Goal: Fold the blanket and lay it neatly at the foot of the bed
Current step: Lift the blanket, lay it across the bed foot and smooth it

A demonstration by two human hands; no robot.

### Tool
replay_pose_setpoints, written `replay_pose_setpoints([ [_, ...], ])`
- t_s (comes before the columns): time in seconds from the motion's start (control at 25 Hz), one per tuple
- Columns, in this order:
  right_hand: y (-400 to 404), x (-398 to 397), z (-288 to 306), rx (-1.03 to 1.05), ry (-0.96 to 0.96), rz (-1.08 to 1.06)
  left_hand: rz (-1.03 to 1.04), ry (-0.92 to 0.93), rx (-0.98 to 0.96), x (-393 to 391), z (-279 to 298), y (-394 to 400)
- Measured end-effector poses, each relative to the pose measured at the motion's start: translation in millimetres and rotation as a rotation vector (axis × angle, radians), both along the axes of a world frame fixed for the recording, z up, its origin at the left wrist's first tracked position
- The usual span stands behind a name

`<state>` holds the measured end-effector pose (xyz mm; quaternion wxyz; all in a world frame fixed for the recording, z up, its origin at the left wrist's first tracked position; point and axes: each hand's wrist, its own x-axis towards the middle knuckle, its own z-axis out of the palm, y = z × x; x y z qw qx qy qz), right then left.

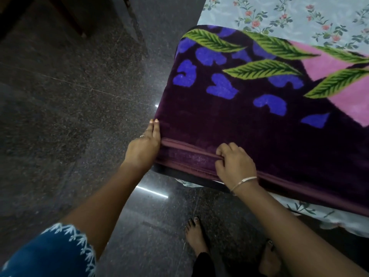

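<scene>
A thick dark-purple blanket (249, 120) with blue patches, green leaves and a pink area lies folded across the corner of the bed (299, 15). Its maroon-bound edges are stacked along the near side. My left hand (145, 144) lies flat against the blanket's left corner, fingers straight and together, pressing on the side of the fold. My right hand (235, 162) is curled over the near edge, with its fingers pinching the maroon binding.
The bed carries a pale sheet with a pink-flower print (311, 212) that hangs below the blanket. A dark polished granite floor (69, 106) spreads to the left and below. My bare feet (196, 234) stand close to the bed. Dark furniture legs (67, 17) are at top left.
</scene>
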<state>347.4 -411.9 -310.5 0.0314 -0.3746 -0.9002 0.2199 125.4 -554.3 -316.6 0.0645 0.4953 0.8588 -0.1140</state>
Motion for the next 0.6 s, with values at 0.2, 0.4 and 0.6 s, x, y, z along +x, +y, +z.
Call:
replay_pose_setpoints([
  [0.2,-52,39,-24,-0.011,-0.055,0.241,-0.088,-0.019,0.019,28,-12,-70],
  [0.4,-48,22,-28,0.119,-0.083,0.203,0.279,-0.109,0.07,27,-26,-53],
  [0.6,-36,15,-26,0.139,0.026,0.24,0.292,-0.048,-0.037,6,-22,-64],
])
